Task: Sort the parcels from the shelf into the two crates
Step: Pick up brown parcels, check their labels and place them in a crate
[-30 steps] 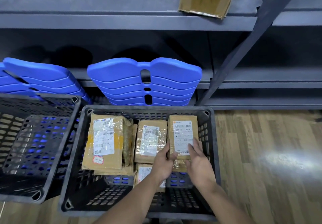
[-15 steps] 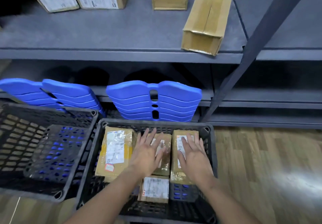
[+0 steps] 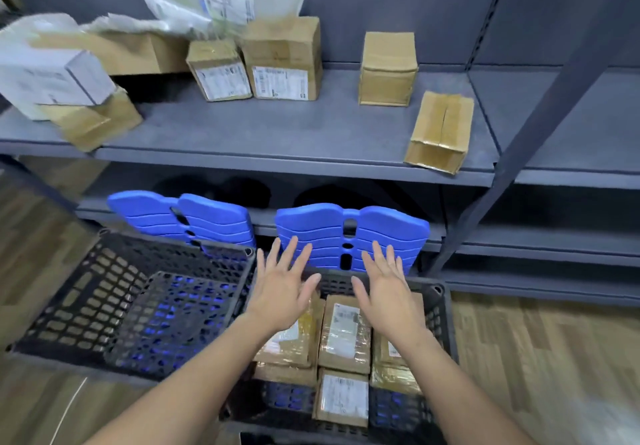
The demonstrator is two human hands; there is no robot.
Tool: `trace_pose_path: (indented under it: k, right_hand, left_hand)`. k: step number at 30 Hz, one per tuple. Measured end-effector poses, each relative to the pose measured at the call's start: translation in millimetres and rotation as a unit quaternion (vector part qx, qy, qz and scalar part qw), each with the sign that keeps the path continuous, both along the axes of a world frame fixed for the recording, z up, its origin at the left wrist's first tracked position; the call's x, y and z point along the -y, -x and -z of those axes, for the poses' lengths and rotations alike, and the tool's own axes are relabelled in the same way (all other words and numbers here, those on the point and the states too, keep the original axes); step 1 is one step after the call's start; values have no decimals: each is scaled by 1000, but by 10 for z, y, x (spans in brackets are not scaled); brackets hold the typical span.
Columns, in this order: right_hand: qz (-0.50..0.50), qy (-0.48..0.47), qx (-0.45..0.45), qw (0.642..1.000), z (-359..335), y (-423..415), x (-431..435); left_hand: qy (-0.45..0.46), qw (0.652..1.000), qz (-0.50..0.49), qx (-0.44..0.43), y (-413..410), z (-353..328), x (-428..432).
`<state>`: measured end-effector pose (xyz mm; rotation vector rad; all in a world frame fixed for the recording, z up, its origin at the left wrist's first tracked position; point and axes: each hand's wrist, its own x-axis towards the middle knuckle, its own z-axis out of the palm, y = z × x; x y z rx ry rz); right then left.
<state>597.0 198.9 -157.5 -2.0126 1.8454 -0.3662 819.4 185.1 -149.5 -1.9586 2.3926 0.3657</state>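
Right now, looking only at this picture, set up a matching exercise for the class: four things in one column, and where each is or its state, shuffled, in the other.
Things
1. left crate
2. right crate
3. tipped box
4. both hands: left hand, right hand

Places or states
A. lying at the shelf's front edge
B. open, holding nothing
C. holds no parcels
D. holds taped brown parcels

Pairs: 1-C, 2-D, 3-A, 4-B

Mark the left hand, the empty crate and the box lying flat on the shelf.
left hand (image 3: pixel 282 290), head view: back of hand.
empty crate (image 3: pixel 79 292), head view: left wall.
box lying flat (image 3: pixel 441 131), head view: taped top.
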Motion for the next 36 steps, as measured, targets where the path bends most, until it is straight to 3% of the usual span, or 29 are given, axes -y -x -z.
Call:
trace_pose_path:
  k: [9, 17, 21, 25, 27, 33, 36]
  right_hand:
    - [87, 37, -23, 995, -334, -480, 261]
    - [137, 230, -157, 950, -834, -65, 909]
    - [185, 193, -193, 944, -1122, 302, 1414]
    - [225, 127, -73, 963, -1224, 484, 1699]
    - [246, 148, -11, 958, -1215, 493, 1757]
    - [300, 282, 162, 897, -1209, 182, 1585]
    - [293, 270, 355, 846, -1362, -44, 1354]
  left_hand:
    - [29, 997, 40, -56, -464, -342, 441]
    - [29, 997, 27, -62, -444, -451, 678]
    - [27, 998, 3, -63, -374, -472, 695]
    - [21, 997, -15, -72, -292, -486, 698]
    - [23, 997, -12, -71, -254, -478, 719]
    - [27, 991, -6, -132, -120, -634, 825]
    - [52, 958, -33, -279, -106, -738, 949]
